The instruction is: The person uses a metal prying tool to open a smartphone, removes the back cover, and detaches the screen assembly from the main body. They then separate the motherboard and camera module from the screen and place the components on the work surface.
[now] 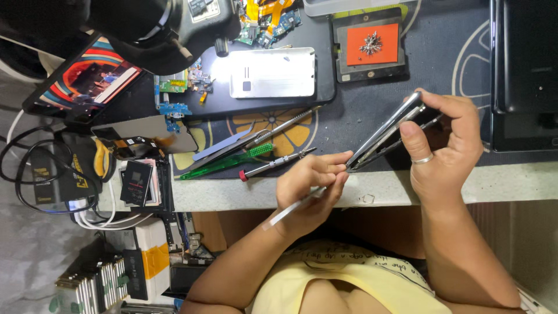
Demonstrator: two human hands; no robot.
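Left hand (311, 180) pinching pry tool (296, 204), right hand (442, 139) gripping tilted phone (386, 131)

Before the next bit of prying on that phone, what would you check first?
1. Grip on the phone: the right hand clamps it on edge above the mat. Ok.
2. Tool in hand: the left hand pinches a thin flat tool, and its tip meets the phone's lower end. Ok.
3. Tip actually inside the seam: hidden by the fingers. Cannot tell.
4. Spare tools within reach: a red-capped screwdriver lies on the mat beside the left hand. Ok.
5. Loose small metal parts: gathered on the orange pad. Ok.
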